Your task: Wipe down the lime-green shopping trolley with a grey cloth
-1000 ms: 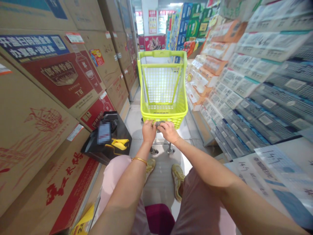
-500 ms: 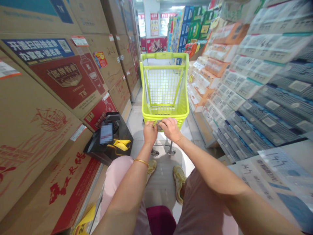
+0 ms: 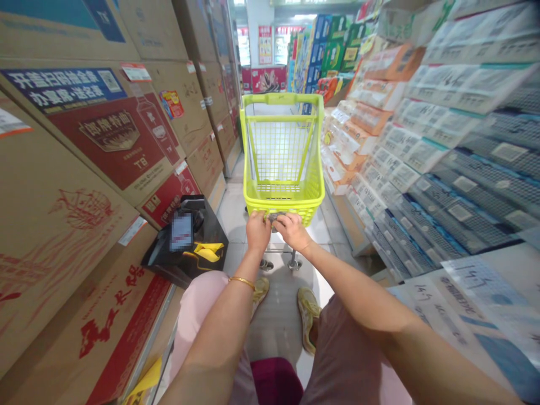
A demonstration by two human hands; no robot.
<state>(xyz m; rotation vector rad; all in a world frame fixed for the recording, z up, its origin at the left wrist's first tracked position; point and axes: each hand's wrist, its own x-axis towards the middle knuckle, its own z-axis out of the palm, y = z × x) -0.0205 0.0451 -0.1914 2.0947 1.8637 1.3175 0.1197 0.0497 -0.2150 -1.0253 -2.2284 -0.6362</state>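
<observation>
Head view: both your hands meet at the near side of the green cart point(image 3: 287, 207), which stands in front of you in the aisle. Your left hand point(image 3: 259, 229) is closed, fingers curled, its tips pinching the left end of a small grey piece point(image 3: 277, 215). Your right hand point(image 3: 292, 229) has its fingers bent over the other end, thumb beneath, nearly closed on it. The grey piece lies between your hands, just below the cart's rim; what it is, you cannot tell at this size. A gold bracelet point(image 3: 242, 281) circles your left wrist.

Wheels point(image 3: 294, 264) show under the cart, ahead of your shoes point(image 3: 309, 315), which are set apart on the floor point(image 3: 274, 332). Something purple point(image 3: 276, 379) shows between your legs. To your left, a black bag point(image 3: 216, 228) with a yellow ribbon point(image 3: 208, 251) sits beside stacked cartons point(image 3: 113, 135). To your right rise rows of wrapped packs point(image 3: 422, 140), with handwritten price sheets point(image 3: 475, 275) nearest you.
</observation>
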